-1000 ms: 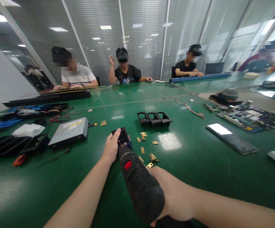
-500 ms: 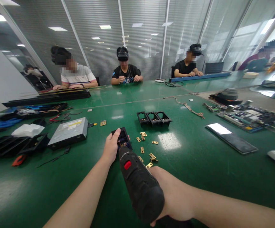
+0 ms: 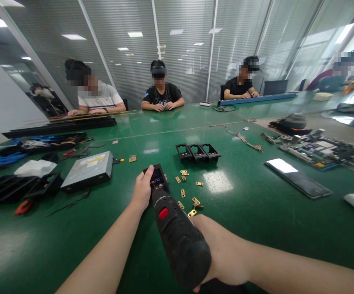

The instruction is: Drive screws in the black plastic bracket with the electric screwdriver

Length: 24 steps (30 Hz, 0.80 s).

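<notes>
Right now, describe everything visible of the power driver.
The power driver has a dark, matte body that looks like plastic, a red switch on top and pale markings around its front collar. The right hand grips it, and it points forward and to the left, its front end at the black housing in the left hand. Its tip is hidden.

1 silver drive (image 3: 87, 166), 1 dark phone (image 3: 305, 183)

This is an office-style workshop: grey-blinded glass partition (image 3: 183, 51), glossy green table (image 3: 265, 232), bare circuit board (image 3: 320, 150), black power drill (image 3: 181, 245).
</notes>
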Available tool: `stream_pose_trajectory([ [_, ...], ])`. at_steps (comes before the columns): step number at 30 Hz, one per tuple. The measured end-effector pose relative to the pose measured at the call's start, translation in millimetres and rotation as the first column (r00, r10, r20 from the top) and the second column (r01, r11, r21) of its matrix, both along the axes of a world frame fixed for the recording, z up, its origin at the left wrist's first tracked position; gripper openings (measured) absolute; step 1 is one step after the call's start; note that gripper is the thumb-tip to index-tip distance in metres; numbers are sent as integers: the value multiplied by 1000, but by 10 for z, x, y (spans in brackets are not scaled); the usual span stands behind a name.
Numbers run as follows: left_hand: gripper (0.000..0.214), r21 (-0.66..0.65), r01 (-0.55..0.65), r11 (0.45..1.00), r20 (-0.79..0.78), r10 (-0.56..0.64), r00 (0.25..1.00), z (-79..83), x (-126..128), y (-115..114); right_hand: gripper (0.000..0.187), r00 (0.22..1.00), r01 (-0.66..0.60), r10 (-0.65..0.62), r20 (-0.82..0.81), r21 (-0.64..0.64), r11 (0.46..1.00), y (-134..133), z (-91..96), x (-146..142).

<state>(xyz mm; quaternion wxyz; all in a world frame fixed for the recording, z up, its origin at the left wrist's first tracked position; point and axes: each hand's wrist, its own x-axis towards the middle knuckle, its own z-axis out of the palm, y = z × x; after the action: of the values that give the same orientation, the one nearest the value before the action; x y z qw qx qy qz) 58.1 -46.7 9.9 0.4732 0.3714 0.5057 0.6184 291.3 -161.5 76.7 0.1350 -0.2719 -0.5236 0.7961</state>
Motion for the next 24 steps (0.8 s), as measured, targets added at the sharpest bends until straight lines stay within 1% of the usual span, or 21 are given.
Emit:
stream_pose_trajectory([
  [7,74,-2,2,1000,-15,-2,1000,28,6,-22,54,1000,4,-4,23,21,1000,4,28,6],
  [12,75,-5,1,1000,-23,-1,1000,40,9,-30,53,1000,-5,5,1,26,1000,-8,31,6],
  [21,62,-21,-8,1000,-2,8,1000,61,26,-36,53,1000,-10,10,-9,29,1000,2,28,6],
  [24,63,-13,-3,1000,-11,3,1000,66,26,-37,53,1000,-5,5,-5,28,1000,-2,22,0],
])
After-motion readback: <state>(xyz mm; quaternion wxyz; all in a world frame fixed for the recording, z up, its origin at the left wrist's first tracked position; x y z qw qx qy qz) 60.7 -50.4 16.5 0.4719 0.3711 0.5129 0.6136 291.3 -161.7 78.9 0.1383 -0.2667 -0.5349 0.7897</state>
